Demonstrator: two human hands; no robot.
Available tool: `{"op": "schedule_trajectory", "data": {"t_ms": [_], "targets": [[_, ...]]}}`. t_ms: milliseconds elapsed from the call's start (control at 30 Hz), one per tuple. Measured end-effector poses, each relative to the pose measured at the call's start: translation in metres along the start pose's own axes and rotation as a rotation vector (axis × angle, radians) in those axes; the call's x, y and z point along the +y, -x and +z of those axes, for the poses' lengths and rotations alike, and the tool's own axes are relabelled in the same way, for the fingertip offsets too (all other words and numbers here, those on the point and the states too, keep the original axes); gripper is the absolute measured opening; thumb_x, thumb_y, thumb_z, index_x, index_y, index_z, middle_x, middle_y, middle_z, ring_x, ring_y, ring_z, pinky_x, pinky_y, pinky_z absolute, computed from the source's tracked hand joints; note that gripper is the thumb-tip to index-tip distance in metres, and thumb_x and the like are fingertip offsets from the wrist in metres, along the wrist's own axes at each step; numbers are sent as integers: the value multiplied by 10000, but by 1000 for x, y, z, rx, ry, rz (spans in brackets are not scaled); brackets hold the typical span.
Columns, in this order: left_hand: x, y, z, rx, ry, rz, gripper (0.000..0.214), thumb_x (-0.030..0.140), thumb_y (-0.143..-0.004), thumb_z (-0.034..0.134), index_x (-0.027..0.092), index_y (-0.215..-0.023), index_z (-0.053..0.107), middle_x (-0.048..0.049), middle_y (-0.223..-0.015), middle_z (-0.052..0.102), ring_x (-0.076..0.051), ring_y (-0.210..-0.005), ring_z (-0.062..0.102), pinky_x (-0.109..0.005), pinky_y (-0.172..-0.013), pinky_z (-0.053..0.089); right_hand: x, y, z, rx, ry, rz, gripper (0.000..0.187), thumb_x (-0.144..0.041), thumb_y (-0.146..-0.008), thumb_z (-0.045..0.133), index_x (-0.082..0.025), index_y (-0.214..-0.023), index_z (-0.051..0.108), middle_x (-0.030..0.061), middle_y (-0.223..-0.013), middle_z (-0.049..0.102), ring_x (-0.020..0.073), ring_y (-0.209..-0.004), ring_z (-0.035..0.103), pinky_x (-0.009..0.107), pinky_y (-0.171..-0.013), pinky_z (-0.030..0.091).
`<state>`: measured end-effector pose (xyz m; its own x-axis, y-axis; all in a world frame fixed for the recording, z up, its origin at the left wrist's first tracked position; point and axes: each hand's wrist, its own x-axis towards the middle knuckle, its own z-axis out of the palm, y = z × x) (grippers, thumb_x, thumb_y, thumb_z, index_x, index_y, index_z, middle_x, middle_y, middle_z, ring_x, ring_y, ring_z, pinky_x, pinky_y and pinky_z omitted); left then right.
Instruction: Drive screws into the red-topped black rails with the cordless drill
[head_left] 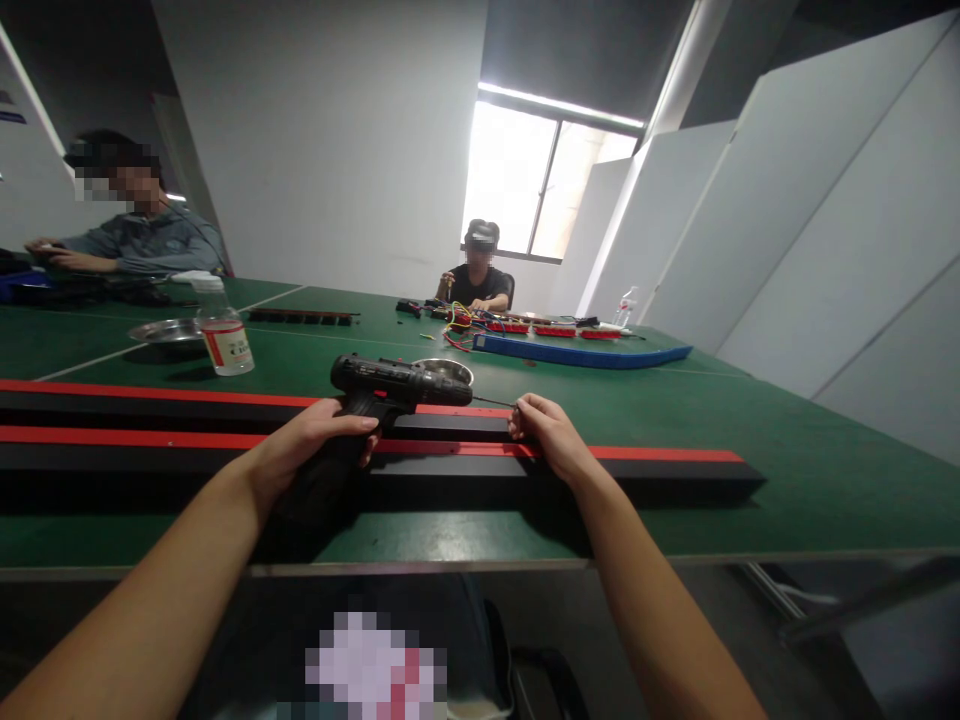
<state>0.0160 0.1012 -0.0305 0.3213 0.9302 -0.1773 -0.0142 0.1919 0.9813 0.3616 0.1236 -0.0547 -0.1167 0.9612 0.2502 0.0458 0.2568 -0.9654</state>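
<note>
Left hand (pixel 319 430): wrapped round the grip of the drill (pixel 379 378), fingers clamped on it. Drill held over the near, middle part of the tabletop (pixel 795 440), above two long bars, nose to the right. Judged weighty, hard-cased, not fragile; the grip looks the sure hold. Bit (pixel 495 402) runs right from the nose: thin, likely light, stiff and slick, best pinched near its end. Right hand (pixel 551 432): fingers pinched together at that end; cannot tell if something small sits between them.

Counts, left to right. Drill one, bit one. Co-workers two: one far left (pixel 150 240), one far middle (pixel 484 285). Bars two, red-topped, black-sided, side by side: far bar (pixel 187 412), near bar (pixel 660 482). Bowls two: left bowl (pixel 161 338) behind a bottle, middle bowl (pixel 454 368) partly hidden by the drill. Bottles two: left bottle (pixel 229 345), far-right bottle (pixel 625 307). Dark strip (pixel 300 317), one. Wires (pixel 459 325): tangled, uncountable. Red blocks (pixel 555 331): at least three. Blue bar (pixel 577 352), one.
</note>
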Motion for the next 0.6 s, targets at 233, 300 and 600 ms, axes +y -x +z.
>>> {"op": "schedule_trajectory", "data": {"t_ms": [233,300,600], "targets": [[-5,-6,-7,-10,-6,-19,273,390,-780,797,134,-819,712,-74,-747,670,-179,-631,636,-269,-551,519,0,-1,1,-2,9,-12,385,-535,-859,669,-210,-702,534,2,-643,599,138,-603,519,283,-621,408],[-6,-6,-8,-21,-19,-12,275,394,-783,791,133,-813,714,-78,-736,669,-182,-626,637,-270,-551,517,0,-1,1,-1,10,-11,383,-536,-859,670,-210,-708,536,2,-647,602,137,-601,521,282,-622,411],[-4,-4,-7,-32,-54,6,282,414,-791,775,139,-812,716,-79,-719,677,-180,-610,631,-263,-540,503,0,0,2,8,28,-15,416,-576,-848,685,-214,-705,537,5,-647,604,146,-607,530,288,-624,419]]}}
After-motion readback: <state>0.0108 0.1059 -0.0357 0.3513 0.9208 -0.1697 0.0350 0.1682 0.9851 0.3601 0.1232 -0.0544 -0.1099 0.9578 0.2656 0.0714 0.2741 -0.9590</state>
